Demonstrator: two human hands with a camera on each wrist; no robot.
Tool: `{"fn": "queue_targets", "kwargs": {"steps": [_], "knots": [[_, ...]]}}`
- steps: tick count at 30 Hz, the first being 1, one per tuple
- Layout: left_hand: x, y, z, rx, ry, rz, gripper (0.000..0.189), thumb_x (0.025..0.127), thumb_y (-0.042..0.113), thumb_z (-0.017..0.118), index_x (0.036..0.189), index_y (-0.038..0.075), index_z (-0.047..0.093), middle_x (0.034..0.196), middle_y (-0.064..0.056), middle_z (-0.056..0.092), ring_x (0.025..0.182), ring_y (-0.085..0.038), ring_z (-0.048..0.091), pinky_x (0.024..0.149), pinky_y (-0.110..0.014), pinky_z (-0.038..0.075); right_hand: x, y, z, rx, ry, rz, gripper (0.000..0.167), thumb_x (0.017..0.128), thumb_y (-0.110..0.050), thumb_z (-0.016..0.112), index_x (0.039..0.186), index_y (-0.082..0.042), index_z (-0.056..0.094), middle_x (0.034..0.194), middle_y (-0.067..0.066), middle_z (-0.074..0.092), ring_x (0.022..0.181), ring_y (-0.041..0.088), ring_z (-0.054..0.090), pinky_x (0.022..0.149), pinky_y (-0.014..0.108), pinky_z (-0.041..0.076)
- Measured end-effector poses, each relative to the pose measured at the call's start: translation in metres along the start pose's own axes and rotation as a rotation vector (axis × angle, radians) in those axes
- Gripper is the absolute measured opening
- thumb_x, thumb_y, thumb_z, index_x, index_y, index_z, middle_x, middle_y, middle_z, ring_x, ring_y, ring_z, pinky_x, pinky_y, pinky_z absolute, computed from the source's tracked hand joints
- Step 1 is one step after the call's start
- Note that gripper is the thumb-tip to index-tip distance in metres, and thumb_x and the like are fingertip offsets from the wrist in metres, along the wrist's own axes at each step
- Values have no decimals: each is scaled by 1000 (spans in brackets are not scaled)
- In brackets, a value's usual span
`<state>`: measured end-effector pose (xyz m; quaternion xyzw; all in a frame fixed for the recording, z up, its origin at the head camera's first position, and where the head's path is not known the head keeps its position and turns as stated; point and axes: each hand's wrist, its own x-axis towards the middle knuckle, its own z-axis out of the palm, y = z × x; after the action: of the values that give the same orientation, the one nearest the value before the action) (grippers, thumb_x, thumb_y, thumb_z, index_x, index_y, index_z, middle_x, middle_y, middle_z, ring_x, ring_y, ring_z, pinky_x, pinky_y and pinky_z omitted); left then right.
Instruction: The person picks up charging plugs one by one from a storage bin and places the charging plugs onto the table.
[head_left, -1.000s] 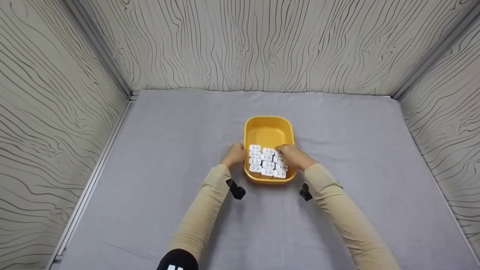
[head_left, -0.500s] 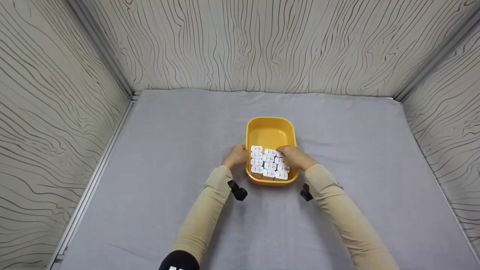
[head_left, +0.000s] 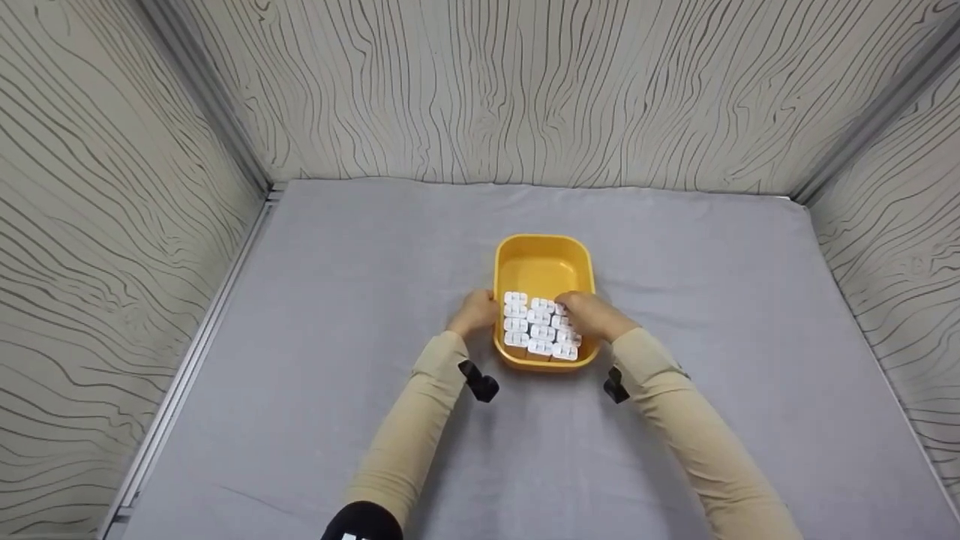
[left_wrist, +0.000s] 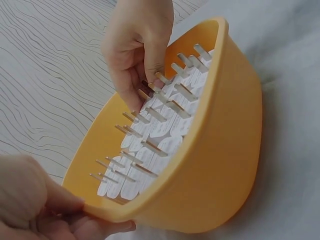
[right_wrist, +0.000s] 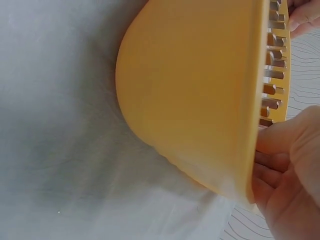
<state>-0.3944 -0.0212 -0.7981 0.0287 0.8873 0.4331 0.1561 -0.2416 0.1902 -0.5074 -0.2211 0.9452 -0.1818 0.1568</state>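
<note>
A yellow plastic tub stands on the cloth, holding rows of white plug adapters with their metal prongs upward. At the tub's left side my left hand grips the rim, thumb on top and fingers beneath, as the left wrist view shows. My right hand reaches over the right wall into the tub. Its thumb and fingers pinch an adapter at the end of the right row; the hand covers most of that adapter. In the right wrist view the tub's outer wall hides the adapters' bodies, leaving only prongs visible.
Grey cloth covers the table around the tub. Wood-patterned panels close off the back and both sides, with metal rails at the corners. A black rounded object shows at the bottom edge.
The whole head view shifts slightly, so tub and hands appear a little further right. Both hands keep their places on and in the tub.
</note>
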Motion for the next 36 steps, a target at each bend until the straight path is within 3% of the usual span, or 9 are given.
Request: {"fn": "queue_targets", "kwargs": {"steps": [7, 9, 11, 14, 20, 22, 29, 33, 36], "knots": [[-173, 164, -99, -90, -46, -36, 21, 89, 4, 43, 80, 1, 62, 59, 1, 46, 53, -11, 44, 51, -23, 37, -1, 2, 1, 5, 25, -10, 30, 87, 9, 48, 113, 9, 62, 108, 25, 68, 101, 37, 64, 94, 48, 51], [-206, 195, -117, -94, -50, -74, 21, 91, 1, 43, 85, -3, 63, 60, 2, 43, 54, -10, 40, 52, -21, 34, -1, 2, 2, -13, 42, -30, 28, 86, 9, 49, 110, 8, 63, 105, 25, 68, 97, 37, 64, 91, 48, 52], [-217, 206, -123, -109, -53, -87, 23, 92, 1, 41, 90, -5, 63, 62, 2, 42, 55, -8, 40, 53, -19, 34, -1, 2, 2, -44, 64, -56, 26, 86, 9, 48, 108, 9, 63, 100, 24, 68, 93, 36, 65, 88, 47, 53], [-207, 194, -119, -129, -50, -53, 27, 91, 3, 40, 92, -4, 66, 63, 0, 49, 57, -9, 45, 54, -21, 39, -2, 1, 0, -74, 89, -78, 24, 86, 9, 48, 105, 9, 62, 97, 24, 67, 90, 36, 65, 85, 46, 54], [-140, 133, -86, -61, -66, 8, 26, 87, 6, 41, 82, 2, 66, 66, -4, 58, 60, -17, 55, 56, -27, 46, -7, -3, -6, -70, 107, -67, 29, 87, 8, 52, 115, 11, 60, 105, 27, 66, 98, 39, 65, 90, 47, 54], [-133, 132, -84, -1, -90, -59, 24, 92, 9, 43, 86, 4, 67, 76, -6, 62, 69, -21, 58, 64, -32, 49, -10, -4, -8, -51, 110, -60, 29, 89, 5, 55, 117, 11, 59, 107, 27, 66, 100, 39, 64, 90, 47, 54], [-113, 117, -71, 159, -50, -3, 23, 85, 4, 40, 71, 6, 59, 67, -5, 57, 60, -21, 53, 55, -29, 44, -15, -4, -8, -4, 140, -60, 32, 91, -1, 58, 120, 12, 58, 109, 27, 66, 101, 39, 65, 90, 48, 54], [-97, 105, -63, 186, -63, -35, 22, 88, 7, 43, 75, 6, 62, 73, -6, 62, 65, -22, 57, 59, -31, 48, -17, -3, -7, -10, 186, -79, 30, 90, 0, 59, 117, 12, 59, 105, 27, 68, 96, 38, 66, 87, 47, 55], [-87, 95, -57, 199, -26, 9, 23, 84, 8, 42, 68, 8, 59, 66, -4, 58, 59, -20, 54, 52, -29, 45, -19, -2, -7, -28, 233, -99, 29, 88, 1, 61, 115, 12, 61, 102, 26, 68, 93, 37, 66, 83, 46, 55]]}}
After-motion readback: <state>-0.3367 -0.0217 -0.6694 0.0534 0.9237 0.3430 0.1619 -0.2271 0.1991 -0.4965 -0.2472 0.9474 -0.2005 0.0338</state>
